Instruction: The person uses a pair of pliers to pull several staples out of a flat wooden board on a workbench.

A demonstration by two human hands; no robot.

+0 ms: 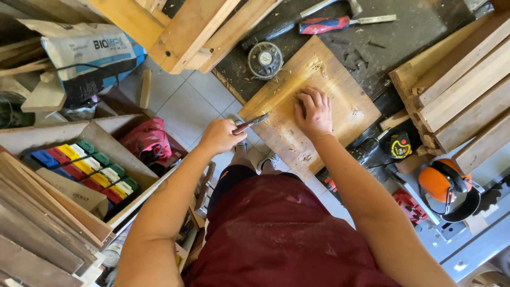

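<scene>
Workbench (404,32), dark top, littered with chips. On it a square wooden board (311,106), one corner overhanging the bench edge toward the person. Board surface shows gouged, splintered patches near the top, at the right side and along the lower edge; most of the face between them is uncut, so by the look of it the carving is begun in several spots but far from finished. Right hand (314,112) lies flat on the middle of the board, fingers spread narrow and pressing down, holding nothing. Left hand (220,136) closed in a fist round the handle of a chisel (251,124), blade tip touching the board's left edge. Stacked planks (467,90) at right, touching the bench. Orange ear defenders (445,187) lower right on a grey machine top. Tape measure (398,145), yellow and black, just beside the board's right corner. Round wire brush wheel (264,59) touching the board's upper edge. Red-handled chisel (340,23) well apart at top. Left, a tray of coloured blocks (90,167) on shelving.
</scene>
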